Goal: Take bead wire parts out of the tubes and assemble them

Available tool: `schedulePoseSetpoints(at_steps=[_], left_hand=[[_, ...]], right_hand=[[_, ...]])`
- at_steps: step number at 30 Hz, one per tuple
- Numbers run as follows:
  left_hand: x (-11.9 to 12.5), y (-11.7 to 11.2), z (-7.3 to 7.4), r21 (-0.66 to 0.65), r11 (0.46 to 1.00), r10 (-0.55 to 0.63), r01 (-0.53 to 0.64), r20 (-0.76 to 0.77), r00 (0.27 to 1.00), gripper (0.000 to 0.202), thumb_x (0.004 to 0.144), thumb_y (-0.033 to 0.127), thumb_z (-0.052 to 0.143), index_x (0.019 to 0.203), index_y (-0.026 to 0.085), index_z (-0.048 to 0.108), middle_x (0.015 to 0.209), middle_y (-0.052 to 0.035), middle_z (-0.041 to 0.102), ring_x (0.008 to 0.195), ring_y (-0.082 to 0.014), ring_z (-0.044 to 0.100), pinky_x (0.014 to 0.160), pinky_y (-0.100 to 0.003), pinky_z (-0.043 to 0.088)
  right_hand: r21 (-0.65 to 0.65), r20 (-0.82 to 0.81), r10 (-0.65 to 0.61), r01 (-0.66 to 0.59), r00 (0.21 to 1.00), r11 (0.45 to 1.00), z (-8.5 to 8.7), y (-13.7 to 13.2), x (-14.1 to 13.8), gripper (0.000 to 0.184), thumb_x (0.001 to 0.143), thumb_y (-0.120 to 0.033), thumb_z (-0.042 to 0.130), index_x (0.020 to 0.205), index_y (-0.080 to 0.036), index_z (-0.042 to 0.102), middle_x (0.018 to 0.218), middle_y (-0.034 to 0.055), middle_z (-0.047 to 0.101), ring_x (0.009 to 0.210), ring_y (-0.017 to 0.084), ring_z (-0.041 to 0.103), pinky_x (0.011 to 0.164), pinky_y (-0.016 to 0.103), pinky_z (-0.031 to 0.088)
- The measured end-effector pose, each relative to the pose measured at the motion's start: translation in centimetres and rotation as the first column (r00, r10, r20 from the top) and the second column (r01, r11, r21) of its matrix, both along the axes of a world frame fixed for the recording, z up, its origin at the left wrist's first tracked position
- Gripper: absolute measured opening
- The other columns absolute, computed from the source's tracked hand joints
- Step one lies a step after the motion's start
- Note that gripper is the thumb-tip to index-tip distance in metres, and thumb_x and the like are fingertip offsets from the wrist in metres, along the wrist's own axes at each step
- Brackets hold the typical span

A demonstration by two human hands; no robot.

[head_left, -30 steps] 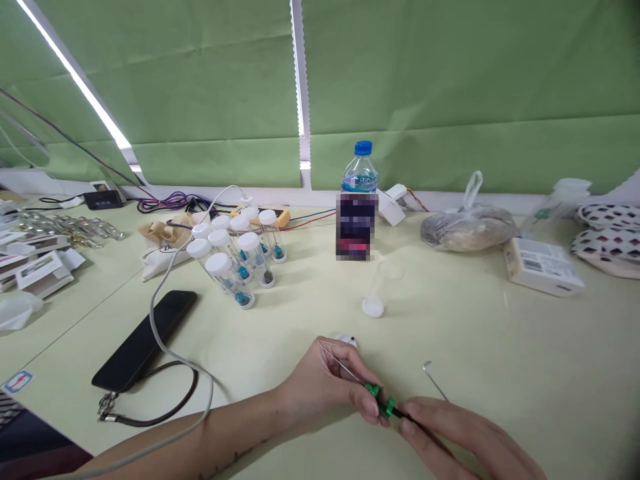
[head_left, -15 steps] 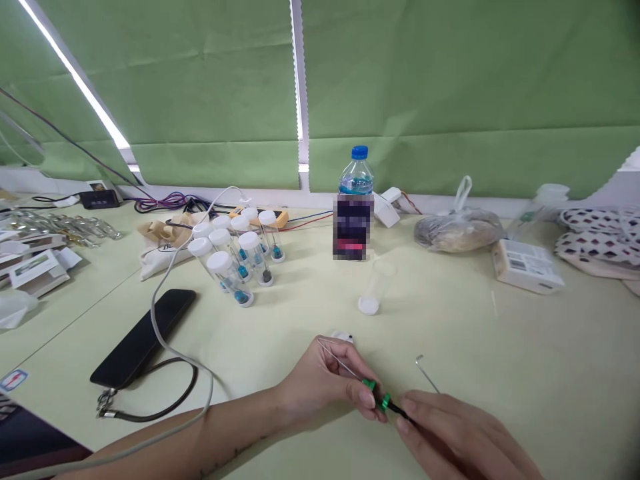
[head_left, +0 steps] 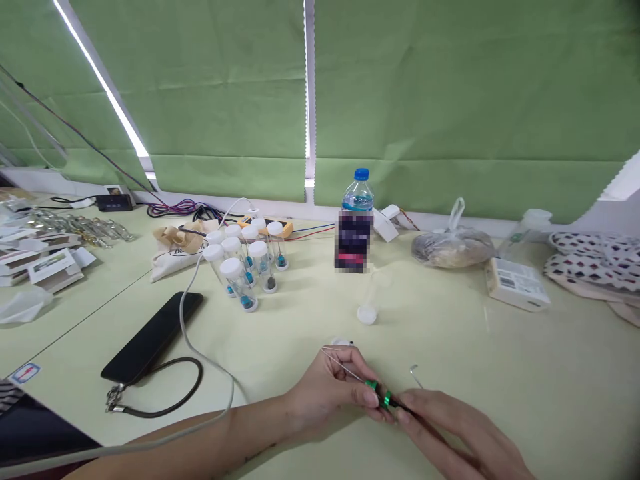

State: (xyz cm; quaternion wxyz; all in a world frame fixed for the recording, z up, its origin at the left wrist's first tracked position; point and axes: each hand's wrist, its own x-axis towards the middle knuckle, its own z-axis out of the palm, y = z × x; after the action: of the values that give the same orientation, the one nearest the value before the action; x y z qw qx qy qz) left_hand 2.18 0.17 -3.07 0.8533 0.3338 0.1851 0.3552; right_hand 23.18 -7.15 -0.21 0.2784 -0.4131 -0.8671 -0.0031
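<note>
My left hand [head_left: 340, 387] is closed on a small shiny green part [head_left: 371, 386], pinched between thumb and fingers. A thin pale rod or wire runs from this part back across the fingers. My right hand [head_left: 455, 427] pinches a slim black piece [head_left: 397, 404] that meets the green part's ringed right end [head_left: 387, 398]. Past the right fingers pokes a thin metal rod with a hooked tip [head_left: 414, 373]; the hand hides its other end. Just behind my left hand lies a small white item [head_left: 343, 342], partly covered.
Left of centre stand several clear tubes with white caps [head_left: 233, 268] and blue pieces inside. A transparent tube on a white base [head_left: 367, 315] stands ahead, before a bottle [head_left: 358, 193]. A black phone [head_left: 153, 337] and a grey cable [head_left: 213, 363] lie left; a box [head_left: 517, 283] sits right.
The camera view has tilted slightly up, so the tabletop things sit lower and the left ones further right. Both hands keep their hold on the green part and the black piece.
</note>
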Motion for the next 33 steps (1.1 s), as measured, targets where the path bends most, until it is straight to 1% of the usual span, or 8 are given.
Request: schedulePoseSetpoints(at_steps=[3,7,11,18,21,24,28,33], left_hand=[[0.0,-0.2,0.1,0.019,1.0,-0.024,0.024,0.011,1.0,0.026,0.059,0.015,0.084,0.071,0.009,0.061,0.07,-0.009,0.072,0.059,-0.0197,0.07,0.05,-0.023,0.054],[0.1,-0.3,0.3,0.009,1.0,-0.016,0.016,0.007,1.0,0.029,0.061,0.017,0.083,0.074,0.01,0.059,0.07,-0.0076,0.071,0.06,-0.0187,0.07,0.053,-0.024,0.054],[0.2,-0.3,0.4,0.009,1.0,-0.006,0.006,-0.001,1.0,0.03,0.061,0.017,0.083,0.074,0.01,0.058,0.069,-0.007,0.071,0.058,-0.0171,0.069,0.056,-0.024,0.054],[0.2,-0.3,0.4,0.002,1.0,0.007,-0.007,-0.01,1.0,0.03,0.06,0.017,0.084,0.074,0.01,0.059,0.07,-0.0084,0.072,0.06,-0.0165,0.069,0.059,-0.024,0.053],[0.2,-0.3,0.7,-0.012,1.0,0.008,-0.008,-0.006,1.0,0.03,0.058,0.017,0.084,0.074,0.009,0.059,0.071,-0.0091,0.072,0.06,-0.0165,0.069,0.06,-0.024,0.054],[0.2,-0.4,0.8,-0.031,0.999,0.011,-0.011,0.0,1.0,0.03,0.058,0.016,0.084,0.073,0.009,0.06,0.071,-0.0089,0.072,0.06,-0.0161,0.069,0.06,-0.024,0.054],[0.2,-0.3,0.8,-0.048,0.999,0.002,-0.003,-0.006,1.0,0.03,0.059,0.016,0.084,0.073,0.01,0.06,0.069,-0.0076,0.071,0.058,-0.0158,0.069,0.06,-0.024,0.054],[0.2,-0.3,0.4,-0.045,0.999,0.002,-0.002,-0.011,1.0,0.028,0.06,0.016,0.083,0.074,0.01,0.059,0.068,-0.0071,0.071,0.055,-0.0146,0.068,0.06,-0.025,0.055]], right_hand=[[-0.006,-0.013,0.002,-0.002,1.0,1.0,-0.5,0.0,0.2,0.032,0.093,-0.033,0.049,0.122,-0.038,0.061,0.101,-0.0025,0.076,0.082,0.017,0.074,0.076,0.02,0.059],[0.089,-0.023,-0.016,0.018,1.0,0.996,-1.4,-0.2,0.6,0.037,0.097,-0.026,0.04,0.13,-0.035,0.055,0.107,-0.0009,0.073,0.092,0.016,0.071,0.08,0.022,0.057],[0.147,0.008,-0.032,0.03,0.999,0.989,-2.2,-0.2,0.7,0.04,0.096,-0.024,0.039,0.134,-0.033,0.049,0.111,0.0004,0.071,0.099,0.016,0.068,0.085,0.023,0.055],[0.188,0.02,-0.055,0.05,0.998,0.981,-2.4,-0.1,0.7,0.043,0.096,-0.022,0.037,0.136,-0.034,0.047,0.11,-0.0005,0.071,0.099,0.015,0.067,0.087,0.023,0.054],[0.143,-0.046,-0.091,0.096,0.995,0.985,-2.3,-0.1,0.3,0.038,0.097,-0.028,0.037,0.129,-0.037,0.055,0.108,-0.0026,0.072,0.093,0.016,0.07,0.087,0.024,0.055],[0.027,-0.104,-0.152,0.156,0.983,0.987,-2.0,-0.2,-0.2,0.032,0.094,-0.036,0.043,0.116,-0.038,0.066,0.103,-0.0042,0.074,0.087,0.018,0.073,0.081,0.023,0.058],[-0.1,-0.128,-0.208,0.196,0.97,0.975,-1.2,0.0,-0.7,0.03,0.092,-0.04,0.046,0.108,-0.035,0.071,0.101,-0.0029,0.075,0.087,0.02,0.073,0.072,0.02,0.061],[-0.067,-0.182,-0.149,0.139,0.972,0.988,-0.3,0.3,-1.1,0.033,0.094,-0.043,0.042,0.105,-0.034,0.072,0.095,-0.0022,0.076,0.081,0.018,0.074,0.072,0.02,0.061]])
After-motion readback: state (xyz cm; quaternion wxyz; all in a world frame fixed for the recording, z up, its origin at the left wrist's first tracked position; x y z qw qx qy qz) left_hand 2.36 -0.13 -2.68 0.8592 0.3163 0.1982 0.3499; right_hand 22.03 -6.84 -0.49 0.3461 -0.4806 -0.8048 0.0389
